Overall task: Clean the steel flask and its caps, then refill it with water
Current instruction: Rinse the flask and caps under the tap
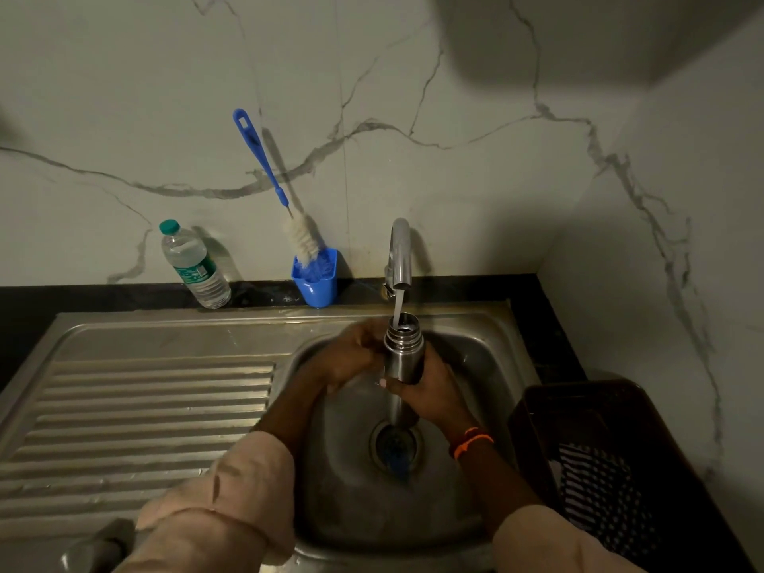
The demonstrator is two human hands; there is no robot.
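Note:
The steel flask (403,353) stands upright over the sink bowl (475,357), uncapped, its threaded mouth right under the tap (400,254). A stream of water (397,310) runs from the tap into the mouth. My right hand (430,390) grips the flask's body from the right and below. My left hand (351,357) is at the flask's left side near the neck, fingers curled against it. No caps are visible.
A blue cup (316,281) holding a blue-handled bottle brush (268,179) stands behind the sink, with a plastic water bottle (194,264) to its left. The ribbed steel drainboard (144,407) lies left. A dark plastic basket (599,457) sits right. Something blue lies in the drain (397,448).

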